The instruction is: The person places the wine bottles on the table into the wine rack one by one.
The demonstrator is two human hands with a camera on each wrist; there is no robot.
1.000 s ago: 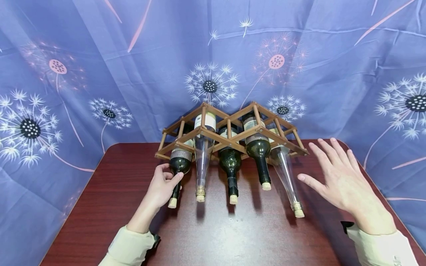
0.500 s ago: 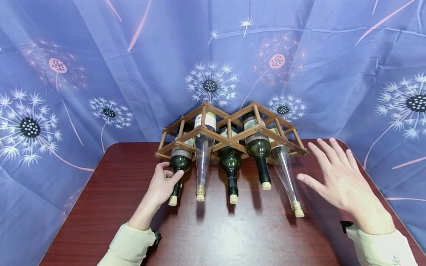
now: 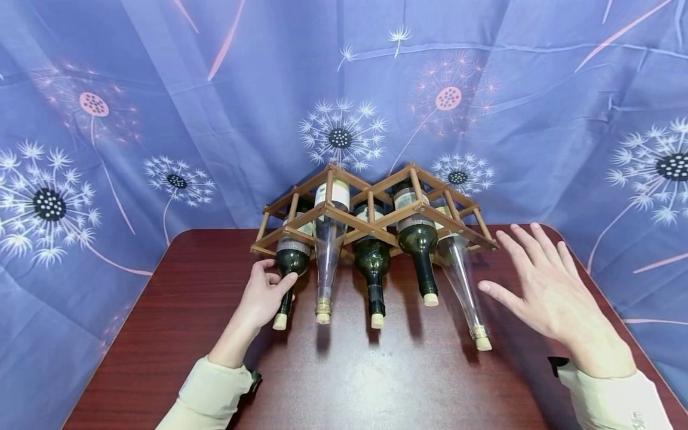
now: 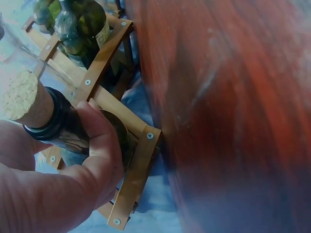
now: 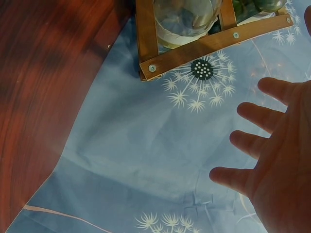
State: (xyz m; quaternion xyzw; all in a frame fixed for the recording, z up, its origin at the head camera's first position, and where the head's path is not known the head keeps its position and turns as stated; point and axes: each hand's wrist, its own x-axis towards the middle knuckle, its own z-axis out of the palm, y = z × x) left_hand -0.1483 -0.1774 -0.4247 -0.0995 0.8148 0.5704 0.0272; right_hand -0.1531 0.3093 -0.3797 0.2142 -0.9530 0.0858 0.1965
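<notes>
A folding wooden wine rack (image 3: 419, 208) stands at the back of the table with several corked bottles lying in it, necks toward me. My left hand (image 3: 262, 300) grips the neck of the leftmost dark green wine bottle (image 3: 292, 263); in the left wrist view the thumb and fingers wrap below its cork (image 4: 29, 99). This bottle's labelled body sits in the rack's left compartment. My right hand (image 3: 548, 295) is held with fingers spread, beside the rack's right end and touching nothing. Nearest to it is a clear bottle (image 3: 462, 280), tilted outward.
Beside the gripped bottle lies another clear bottle (image 3: 326, 263). Two more green bottles, one in the middle (image 3: 372, 263) and one higher up (image 3: 418, 242), fill other compartments. The dark red wooden table (image 3: 371, 382) meets a blue dandelion-print cloth (image 3: 242, 119) behind.
My left hand and the neck of the leftmost bottle have shifted very slightly forward, toward the rack. The right hand has hardly moved.
</notes>
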